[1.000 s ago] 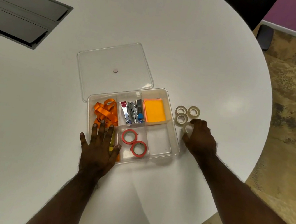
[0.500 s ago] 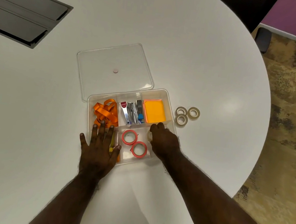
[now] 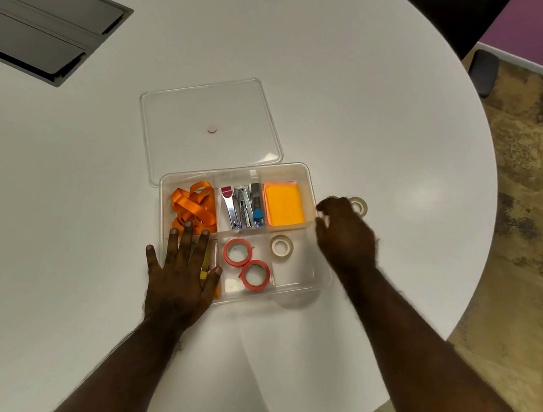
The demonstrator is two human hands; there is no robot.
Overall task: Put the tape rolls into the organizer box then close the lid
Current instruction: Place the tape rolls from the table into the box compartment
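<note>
Lying flat, cream tape roll (image 3: 281,246) in clear organizer box (image 3: 319,274), right hand (image 3: 345,236) fingers spread, left hand (image 3: 181,273) splayed.

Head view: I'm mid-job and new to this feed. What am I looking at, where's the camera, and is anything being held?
No machine: a person's two bare hands, filmed from a camera on their head, looking down at a white table. The left hand lies flat on the open organizer box. Its clear lid lies behind. Inside: two red tape rolls, one beige tape roll. The right hand reaches toward a beige roll on the table; I can't tell if it holds anything.
</note>
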